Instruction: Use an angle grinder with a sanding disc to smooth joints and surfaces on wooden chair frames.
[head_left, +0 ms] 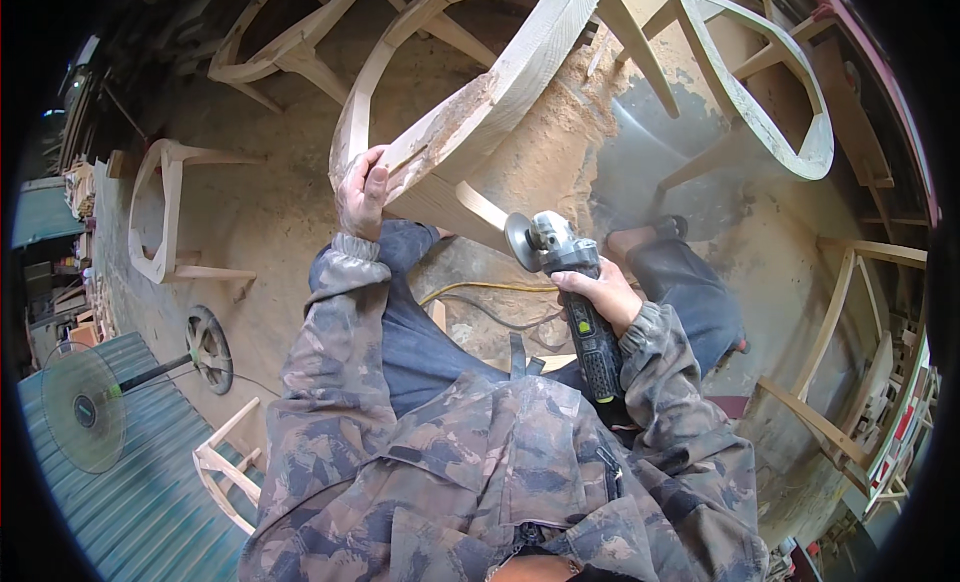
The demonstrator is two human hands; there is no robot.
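A pale wooden chair frame (505, 102) stands tilted in front of me, its wide curved rail running from near my left hand up to the far right. My left hand (362, 192) grips the near left end of this rail, fingers wrapped over the edge. In my right hand (606, 294) is an angle grinder (588, 327), held by its dark body with the thumb on top. Its round disc (521, 243) points left, close to a leg (482, 206) of the frame; whether they touch I cannot tell. Sawdust lies along part of the rail.
More wooden chair frames stand around: one at far right (755, 82), one at left (160, 214), one at far left (290, 47). A pedestal fan (85, 410) is at lower left. A yellow cord (480, 286) lies between my legs. Sawdust (560, 132) covers the floor beyond.
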